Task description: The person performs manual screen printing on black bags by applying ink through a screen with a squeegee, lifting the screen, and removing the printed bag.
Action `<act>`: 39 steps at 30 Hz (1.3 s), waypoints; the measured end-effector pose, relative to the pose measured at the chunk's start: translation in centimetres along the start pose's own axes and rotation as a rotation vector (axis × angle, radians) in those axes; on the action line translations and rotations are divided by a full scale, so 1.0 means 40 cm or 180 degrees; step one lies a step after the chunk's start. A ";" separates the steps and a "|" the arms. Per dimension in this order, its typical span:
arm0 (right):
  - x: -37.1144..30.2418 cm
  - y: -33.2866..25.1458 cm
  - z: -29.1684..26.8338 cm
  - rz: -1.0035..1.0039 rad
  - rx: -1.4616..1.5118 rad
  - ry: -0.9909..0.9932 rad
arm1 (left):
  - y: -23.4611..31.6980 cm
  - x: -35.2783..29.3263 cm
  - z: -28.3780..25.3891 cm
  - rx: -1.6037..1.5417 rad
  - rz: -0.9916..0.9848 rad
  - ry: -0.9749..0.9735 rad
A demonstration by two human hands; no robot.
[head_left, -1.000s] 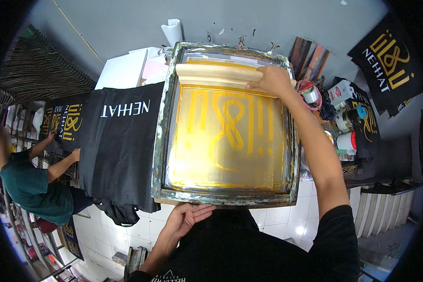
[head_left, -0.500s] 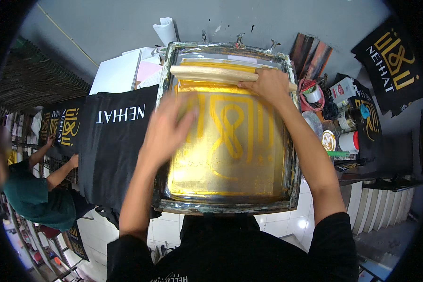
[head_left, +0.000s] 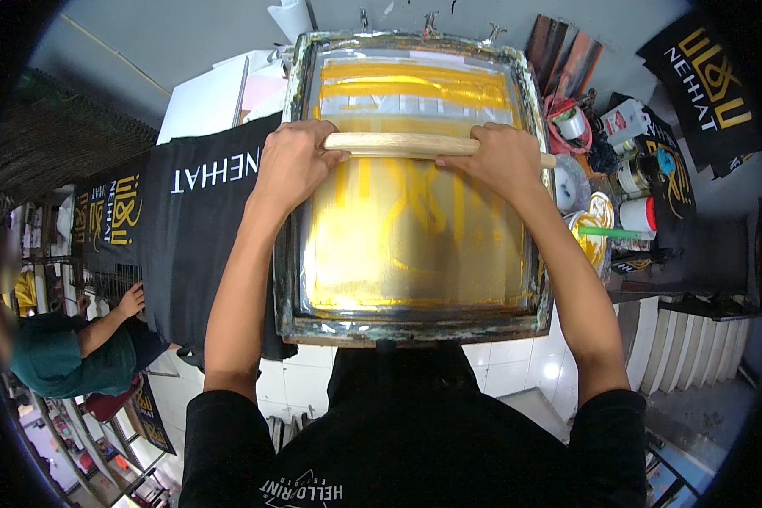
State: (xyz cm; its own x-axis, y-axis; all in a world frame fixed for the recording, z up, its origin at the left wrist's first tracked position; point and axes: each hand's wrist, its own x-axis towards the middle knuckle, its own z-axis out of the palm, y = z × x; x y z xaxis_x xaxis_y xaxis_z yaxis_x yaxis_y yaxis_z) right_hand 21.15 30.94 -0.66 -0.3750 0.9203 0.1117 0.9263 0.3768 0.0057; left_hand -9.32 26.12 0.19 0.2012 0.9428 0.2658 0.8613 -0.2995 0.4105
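Note:
Both my hands grip a long wooden squeegee (head_left: 400,145) that lies across the screen printing frame (head_left: 415,328). My left hand (head_left: 295,165) is wrapped round its left end, and my right hand (head_left: 501,158) holds it toward the right end, fingers closed. Under and in front of the squeegee, the mesh (head_left: 398,262) shows a calligraphic design in yellow-gold. A thick band of yellow ink (head_left: 415,82) sits on the mesh beyond the squeegee. The squeegee's lower edge is hidden beneath its handle.
Black printed fabric (head_left: 203,229) lies left of the frame. A person (head_left: 76,356) in a green shirt works at far left. Ink tubs, including a white one with a red lid (head_left: 638,215), and a green stick (head_left: 610,232) crowd the right side. Metal clamps (head_left: 432,23) stand behind the frame.
My left hand has come onto the squeegee, whose left end was free. The squeegee has come nearer across the mesh, leaving ink behind it. The view has shifted, with the frame higher.

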 end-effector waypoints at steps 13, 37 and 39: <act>-0.417 -0.107 -0.027 0.0026 0.0477 -0.0047 | 0.167 -0.368 -0.066 -0.0082 -0.0064 -0.0351; -0.403 -0.092 -0.434 -0.0452 0.0277 0.2426 | 0.117 -0.439 -0.216 -0.1198 0.0406 0.2547; -0.327 -0.078 -0.531 -0.0471 0.0176 0.2447 | 0.089 -0.376 -0.200 -0.2036 -0.0019 0.2739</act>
State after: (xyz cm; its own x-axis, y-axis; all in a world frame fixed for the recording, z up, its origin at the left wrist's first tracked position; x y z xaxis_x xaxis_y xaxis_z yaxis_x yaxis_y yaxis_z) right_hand 23.96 15.50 18.99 -0.3449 0.5363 0.7703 0.8579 0.5130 0.0270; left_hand -13.01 9.72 4.63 -0.4140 0.5994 0.6851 0.4064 -0.5517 0.7283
